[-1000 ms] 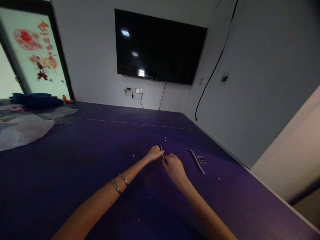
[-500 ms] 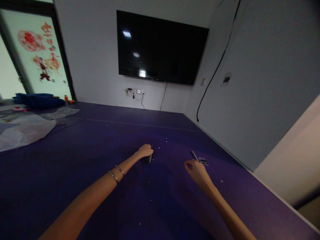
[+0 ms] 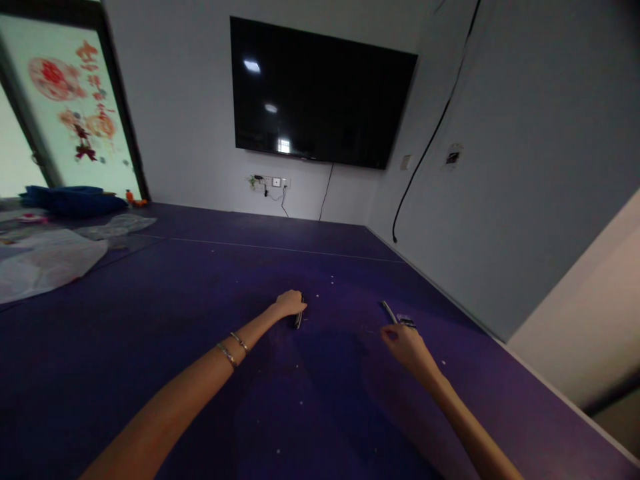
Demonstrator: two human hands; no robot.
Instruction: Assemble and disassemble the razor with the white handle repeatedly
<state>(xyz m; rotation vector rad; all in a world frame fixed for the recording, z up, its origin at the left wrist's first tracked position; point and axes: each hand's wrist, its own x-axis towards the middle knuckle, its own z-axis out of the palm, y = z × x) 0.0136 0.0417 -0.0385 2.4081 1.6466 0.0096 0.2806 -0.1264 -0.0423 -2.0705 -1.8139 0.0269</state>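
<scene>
My left hand (image 3: 290, 303), with two bracelets on its wrist, is closed round a slim dark object with a pale edge (image 3: 299, 320), low over the purple surface (image 3: 320, 380). The fingers hide most of that object, and its kind does not show. Further right, my right hand (image 3: 404, 341) is closed in a pinch. A faint thin line shows by its fingertips, too fine to name. Just beyond this hand lie a slim pen-like stick (image 3: 388, 311) and a small clear packet with dark print (image 3: 406, 321), partly covered by the hand.
Small white specks (image 3: 333, 280) dot the surface. At the far left lie white plastic sheeting (image 3: 55, 263) and a folded blue cloth (image 3: 73, 200). A black cable (image 3: 425, 150) hangs along the right wall. A television (image 3: 323, 93) is mounted on the wall ahead.
My right hand has moved a little to the right and slightly nearer me, still pinched. My left hand stays almost in place, still round the slim dark object.
</scene>
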